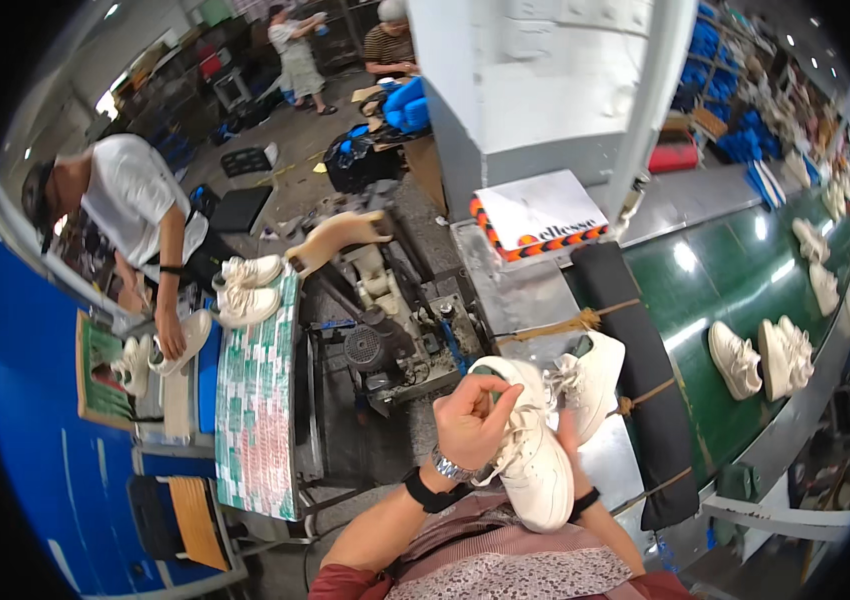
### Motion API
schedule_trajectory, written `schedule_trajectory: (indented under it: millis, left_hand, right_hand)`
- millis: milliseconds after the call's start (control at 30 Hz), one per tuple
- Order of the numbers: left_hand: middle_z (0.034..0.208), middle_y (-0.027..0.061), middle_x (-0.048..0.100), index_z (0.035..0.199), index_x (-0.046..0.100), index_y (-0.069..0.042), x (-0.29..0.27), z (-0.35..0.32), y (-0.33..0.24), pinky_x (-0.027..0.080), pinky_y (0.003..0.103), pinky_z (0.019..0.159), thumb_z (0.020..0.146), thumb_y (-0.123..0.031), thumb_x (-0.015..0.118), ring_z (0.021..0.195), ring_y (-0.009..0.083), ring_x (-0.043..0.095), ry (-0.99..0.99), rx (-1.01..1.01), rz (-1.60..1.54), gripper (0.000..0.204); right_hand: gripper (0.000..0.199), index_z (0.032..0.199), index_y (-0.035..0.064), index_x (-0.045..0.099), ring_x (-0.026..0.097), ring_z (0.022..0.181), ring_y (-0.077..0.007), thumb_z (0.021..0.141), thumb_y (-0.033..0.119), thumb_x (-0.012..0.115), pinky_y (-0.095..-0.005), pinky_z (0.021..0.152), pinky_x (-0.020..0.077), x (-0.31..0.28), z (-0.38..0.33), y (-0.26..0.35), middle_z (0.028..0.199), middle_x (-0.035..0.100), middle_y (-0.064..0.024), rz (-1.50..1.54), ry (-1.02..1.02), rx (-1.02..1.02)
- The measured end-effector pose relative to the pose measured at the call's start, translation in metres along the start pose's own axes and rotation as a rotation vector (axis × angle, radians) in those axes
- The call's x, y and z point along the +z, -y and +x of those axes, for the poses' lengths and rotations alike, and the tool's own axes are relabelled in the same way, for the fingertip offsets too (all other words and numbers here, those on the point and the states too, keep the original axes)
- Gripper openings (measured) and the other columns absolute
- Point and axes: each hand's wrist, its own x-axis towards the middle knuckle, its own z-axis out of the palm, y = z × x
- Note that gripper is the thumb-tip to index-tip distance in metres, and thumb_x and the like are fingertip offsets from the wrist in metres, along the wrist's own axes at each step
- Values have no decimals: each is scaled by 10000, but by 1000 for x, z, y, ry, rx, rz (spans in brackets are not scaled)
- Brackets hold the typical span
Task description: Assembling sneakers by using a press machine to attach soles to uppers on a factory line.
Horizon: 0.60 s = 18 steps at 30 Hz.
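Observation:
A cream lace-up sneaker (539, 478) is in front of my body, its toe pointing toward me. My left hand (475, 422), with a metal watch at the wrist, is closed in a pinch over the sneaker's opening and laces. Whatever is between those fingertips is too small to make out. Along the sneaker's right side, my right hand (567, 436) supports it, most of its fingers hidden behind the shoe. A second cream sneaker (597, 385) stands just right of it, on the metal ledge (605, 470) beside a black padded roll (635, 390).
On the right runs a green conveyor belt (705, 290) carrying several cream sneakers (735, 362). A white shoe box (540, 215) sits on the ledge ahead. Machinery (385, 340) stands left of me. Further left, a co-worker (140, 200) handles a shoe near a taped bench (257, 400).

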Motion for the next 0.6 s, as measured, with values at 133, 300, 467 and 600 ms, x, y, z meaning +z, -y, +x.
schedule_trajectory:
  millis: [133,300,467,600]
  left_hand:
    - [550,-3,469,923,639,-28,-84,6,50,305,260,455,837,-88,781,488,55,384,-147,-83,139,176]
    - [783,155,637,1053,603,-7,-136,13,126,477,390,628,966,-240,622,676,288,624,-169,-149,103,250]
    - [886,236,663,1057,583,-3,-148,70,170,487,469,732,1000,-277,528,825,412,644,-168,-228,50,285]
    - [882,209,655,1097,563,1,-150,85,223,494,436,739,1039,-288,450,794,361,648,-174,-336,123,315]
  right_hand:
    - [618,1464,-44,386,672,1074,-289,989,349,440,-399,933,556,74,51,-50,1353,593,-183,-313,49,50]
    - [809,1518,6,320,575,1226,-276,844,181,733,-361,1021,470,138,131,-73,1403,541,-188,-1285,-114,-643]
    - [898,1511,41,345,550,1246,-353,787,342,782,-415,1033,442,176,198,-71,1394,531,-238,-1873,-198,-931]
    - [927,1508,93,367,598,1105,-446,754,453,768,-492,937,483,199,223,-81,1238,575,-264,-2199,-292,-848]
